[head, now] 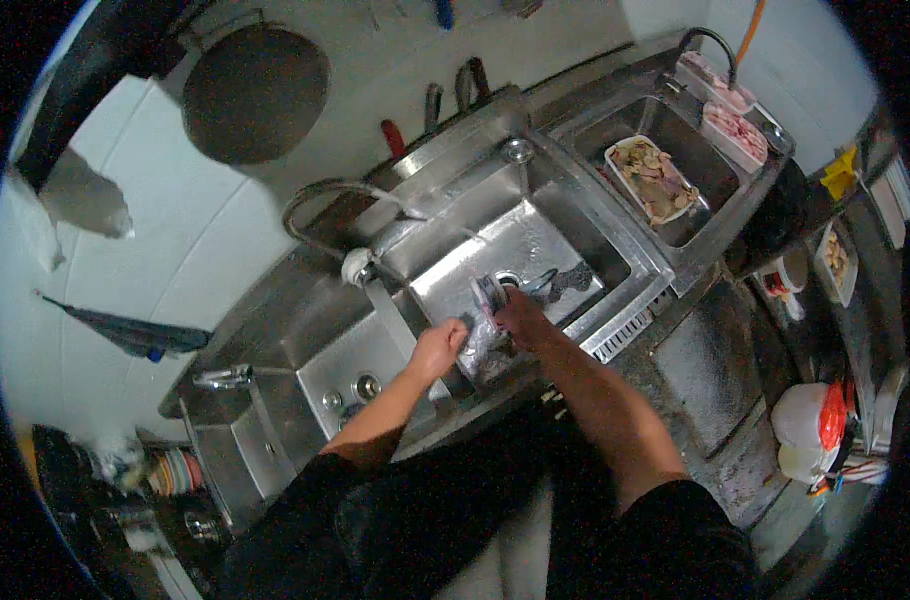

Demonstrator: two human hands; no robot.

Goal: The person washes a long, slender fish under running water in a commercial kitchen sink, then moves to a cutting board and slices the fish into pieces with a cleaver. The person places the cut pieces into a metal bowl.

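Observation:
My left hand (439,348) is over the near left part of a steel sink basin (526,217), its fingers curled; whether anything is inside them cannot be told. To its right, my right hand (522,319) grips a pale, roundish object (488,294), blurred, perhaps a small container or lid. Just beyond that hand lies the basin's drain (508,279), with a shiny metal utensil (541,280) beside it. Water wets the basin floor. A tap with a curved hose (305,196) stands at the basin's back left, a thin stream falling from its spout.
Another basin on the right holds a white tray of food scraps (650,180); two containers of raw meat (734,136) stand behind it. More steel basins (350,345) adjoin on the left. Several knives (434,105) hang at the back wall. Stacked coloured dishes (175,472) sit lower left.

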